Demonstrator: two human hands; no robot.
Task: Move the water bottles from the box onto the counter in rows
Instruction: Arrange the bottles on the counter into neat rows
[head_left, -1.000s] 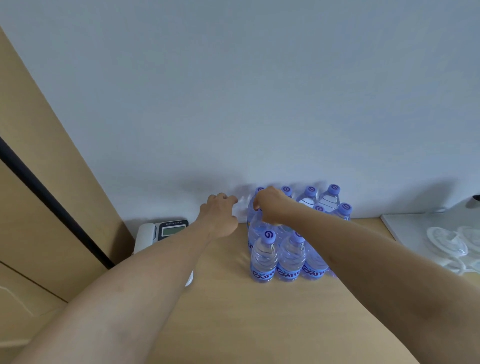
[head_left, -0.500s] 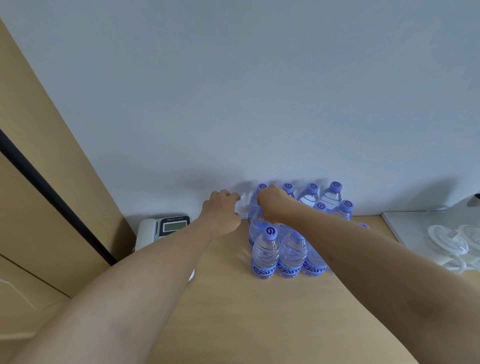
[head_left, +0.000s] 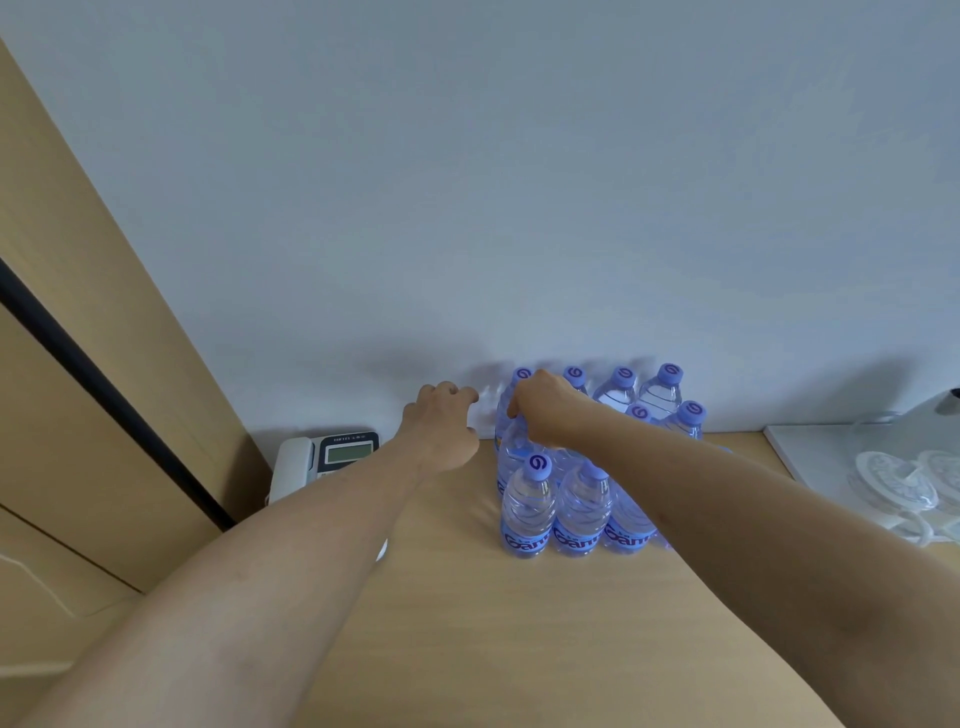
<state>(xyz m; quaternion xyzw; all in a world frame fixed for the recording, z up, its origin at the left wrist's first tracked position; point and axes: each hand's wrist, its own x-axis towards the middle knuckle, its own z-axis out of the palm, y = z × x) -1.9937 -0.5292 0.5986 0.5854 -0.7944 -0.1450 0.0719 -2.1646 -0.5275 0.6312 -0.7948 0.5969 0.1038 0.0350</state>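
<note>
Nine or so water bottles (head_left: 582, 499) upright on the table (head_left: 467, 623), packed in rows against the wall (head_left: 467, 208) — caps purple, labels facing the camera on the near three. No box in view, so no telling how many remain to be moved.

Left hand (head_left: 441, 426) reaching to the far left corner of the group, fingers curled toward a faint, clear shape by the wall — probably another bottle, but too blurred to say, and impossible to tell whether anything is actually gripped. Right hand (head_left: 545, 410) over the second row, fingers curled down around the top of a bottle (head_left: 511, 447) there; looks like a grip on its neck, with the cap hidden under the palm.

Likely step: seating the latest bottles into the back-left of the block.

Risks from here:
- Right forearm lying low across the front row, so pulling back carelessly could clip a cap and topple a near bottle (head_left: 527, 512).
- Bottles touching one another; one knocked over probably takes neighbours along.
- Phone (head_left: 324, 460) just beside the left arm — easy to nudge on withdrawal.
- Tray (head_left: 810, 457) with clear lids well to the right, out of harm's way.
</note>
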